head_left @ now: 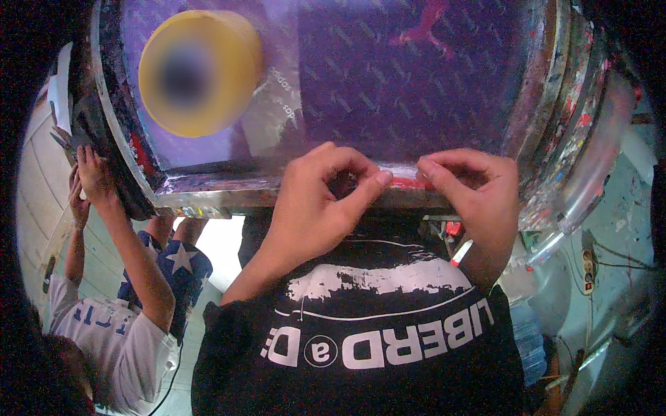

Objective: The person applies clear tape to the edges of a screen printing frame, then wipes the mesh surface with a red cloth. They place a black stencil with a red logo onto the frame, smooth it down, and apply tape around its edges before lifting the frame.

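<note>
My left hand (322,208) pinches thumb and forefinger together just above the near, paint-smeared rail (257,194) of a purple screen-like surface (374,97). My right hand (468,194) has its fingertips bent together at a red-and-white streak (406,182) on that edge. What either pinch holds, if anything, is too small to make out. A yellow round roll or container (236,55) with a blurred middle rests on the surface's left part, beside a paler strip with print (277,125). A pink smear (423,24) marks the far right of the purple area.
A co-worker (125,353) at the left has both hands at a dark neighbouring rim (104,139). Layered paint-spattered frames (569,104) curve along the right, with a clear tube-like bar (569,222) beside them. A power strip (588,270) with cables hangs lower right.
</note>
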A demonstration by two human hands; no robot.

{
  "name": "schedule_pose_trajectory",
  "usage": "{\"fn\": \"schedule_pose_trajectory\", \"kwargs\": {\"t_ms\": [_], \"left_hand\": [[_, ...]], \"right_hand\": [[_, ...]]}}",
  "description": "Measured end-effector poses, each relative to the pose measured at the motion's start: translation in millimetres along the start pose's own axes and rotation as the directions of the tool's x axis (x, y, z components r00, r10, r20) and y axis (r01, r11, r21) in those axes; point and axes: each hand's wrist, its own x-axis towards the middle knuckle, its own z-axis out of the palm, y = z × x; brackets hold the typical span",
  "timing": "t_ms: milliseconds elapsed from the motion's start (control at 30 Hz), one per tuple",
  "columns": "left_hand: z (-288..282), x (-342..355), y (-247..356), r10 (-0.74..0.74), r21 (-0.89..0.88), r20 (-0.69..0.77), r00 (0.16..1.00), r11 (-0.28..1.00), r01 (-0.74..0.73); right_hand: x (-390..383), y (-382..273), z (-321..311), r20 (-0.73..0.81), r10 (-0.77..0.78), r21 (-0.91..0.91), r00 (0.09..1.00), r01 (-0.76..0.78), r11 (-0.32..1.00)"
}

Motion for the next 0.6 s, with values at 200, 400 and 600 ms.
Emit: {"fn": "schedule_pose_trajectory", "kwargs": {"t_ms": [200, 400, 600], "left_hand": [[6.0, 9.7, -1.7, -0.115, -0.036, 0.019, 0.993, 0.993, 0.116], [9.8, 8.8, -5.3, 0.049, -0.003, -0.063, 0.997, 0.999, -0.050], [4.4, -0.3, 7.3, 0.134, -0.044, -0.089, 0.987, 0.989, -0.139]], "right_hand": [[11.7, -1.4, 2.2, 0.025, 0.059, -0.024, 0.998, -0.058, 0.998], [6.5, -9.2, 8.4, -0.087, -0.019, -0.066, 0.996, 0.014, 0.998], [-10.4, -22.3, 0.0, -0.094, -0.204, -0.057, 0.974, 0.199, 0.978]]}}
